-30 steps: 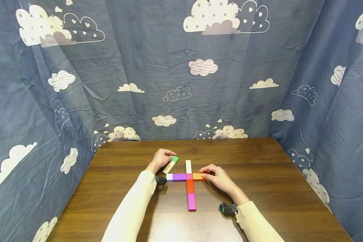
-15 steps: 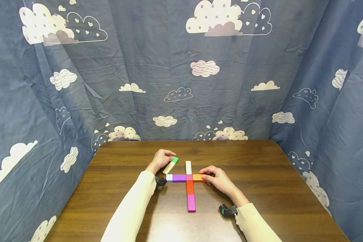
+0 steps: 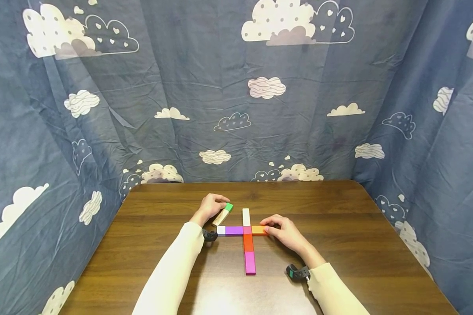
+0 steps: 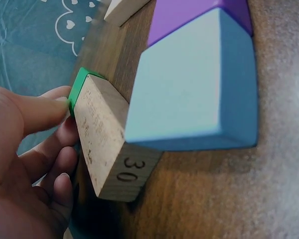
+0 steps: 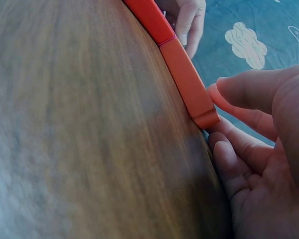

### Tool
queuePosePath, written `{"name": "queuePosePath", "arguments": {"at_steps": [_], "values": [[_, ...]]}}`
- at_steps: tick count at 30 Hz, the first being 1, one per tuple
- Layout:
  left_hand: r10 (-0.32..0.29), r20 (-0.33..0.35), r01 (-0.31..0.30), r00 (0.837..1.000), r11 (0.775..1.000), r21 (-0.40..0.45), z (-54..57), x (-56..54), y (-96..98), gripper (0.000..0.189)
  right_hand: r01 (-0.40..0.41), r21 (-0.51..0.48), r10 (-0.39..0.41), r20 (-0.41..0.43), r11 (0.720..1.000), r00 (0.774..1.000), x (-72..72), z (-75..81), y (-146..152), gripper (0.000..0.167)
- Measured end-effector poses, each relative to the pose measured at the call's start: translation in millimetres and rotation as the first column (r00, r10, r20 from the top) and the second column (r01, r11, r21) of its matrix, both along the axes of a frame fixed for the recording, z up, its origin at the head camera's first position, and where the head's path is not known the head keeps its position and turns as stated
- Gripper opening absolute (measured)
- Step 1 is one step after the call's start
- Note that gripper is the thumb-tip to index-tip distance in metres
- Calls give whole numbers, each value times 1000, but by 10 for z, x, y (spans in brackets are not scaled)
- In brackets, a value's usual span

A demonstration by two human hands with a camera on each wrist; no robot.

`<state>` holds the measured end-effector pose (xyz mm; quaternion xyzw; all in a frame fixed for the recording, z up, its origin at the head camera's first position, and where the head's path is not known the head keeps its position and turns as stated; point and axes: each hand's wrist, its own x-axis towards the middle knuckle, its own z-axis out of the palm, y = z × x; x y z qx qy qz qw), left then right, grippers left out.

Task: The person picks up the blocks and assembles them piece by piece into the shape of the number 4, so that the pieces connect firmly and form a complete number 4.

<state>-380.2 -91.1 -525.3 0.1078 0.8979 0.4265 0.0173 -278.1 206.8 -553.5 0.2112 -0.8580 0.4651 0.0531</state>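
Observation:
In the head view my left hand (image 3: 212, 206) pinches a small green block (image 3: 229, 207) at the end of a slanted bare-wood block (image 3: 221, 217). The left wrist view shows the thumb on the green block (image 4: 78, 89) and a printed 30 on the wood block (image 4: 107, 134). With its fingertips my right hand (image 3: 282, 229) touches the outer end of an orange block (image 3: 259, 230); its thumb looks apart from that block (image 5: 189, 82). The orange block ends the right arm of a flat cross, centred on a pink block (image 3: 247, 230).
Making up the other arms are a white block (image 3: 246, 217), a purple block (image 3: 234, 230) with a light-blue block (image 3: 221, 230), a red block (image 3: 248, 243) and a magenta block (image 3: 250, 263). Everything lies on a brown wooden table (image 3: 319, 201), with a cloud-patterned curtain (image 3: 189, 87) behind.

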Motion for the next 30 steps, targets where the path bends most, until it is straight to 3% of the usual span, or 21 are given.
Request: {"name": "queuePosePath", "arguments": {"at_steps": [5,12,20,30], "values": [[18,11,-18,1000,1000,18,7,9,-11,20,-5,-8,5,-1,1000,1000,-19,-26,12,18],[16,38,-21,999,991,132,-52,3,-35,24,-5,0,5,-4,1000,1000,-14,14,5,19],[-10,90,-19,996,948,316,-118,66,-121,30,-15,-4,14,-12,1000,1000,-11,13,4,20],[-14,104,-30,995,915,403,-144,217,-331,35,-5,13,5,2,1000,1000,-15,14,7,19]]}}
